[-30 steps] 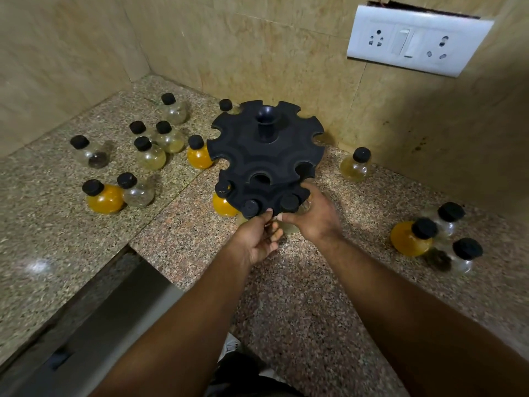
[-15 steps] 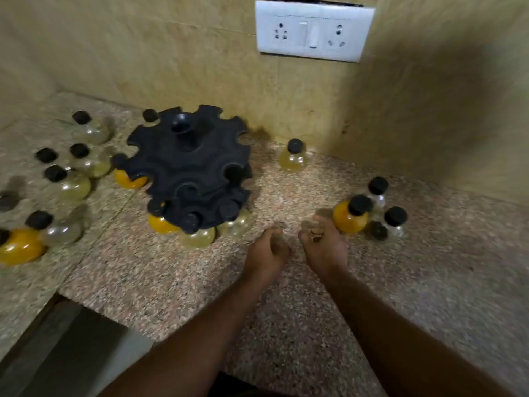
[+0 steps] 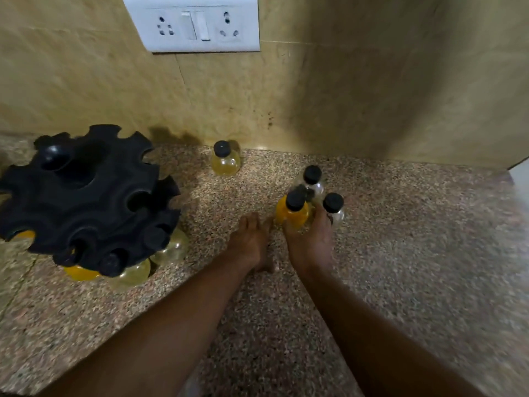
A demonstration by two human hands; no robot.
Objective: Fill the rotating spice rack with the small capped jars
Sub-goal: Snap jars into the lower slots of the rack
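Rack (image 3: 86, 202) is sitting at the left of the bench (image 3: 400, 253), three jars already hanging in its near slots. A cluster of three capped jars is standing upright to the right, and the right hand (image 3: 310, 242) is the nearer one. It is reaching in from the near side, fingers spread around the orange jar (image 3: 292, 214), thumb at its left and fingers between it and the clear jar (image 3: 333, 209); the grip looks partly closed, not yet clamped. The left hand (image 3: 252, 242) is lying just beside, loosely curled, holding nothing, touching the bench. A third jar (image 3: 313, 181) is standing behind. One yellow jar (image 3: 225, 160) is standing alone near the wall.
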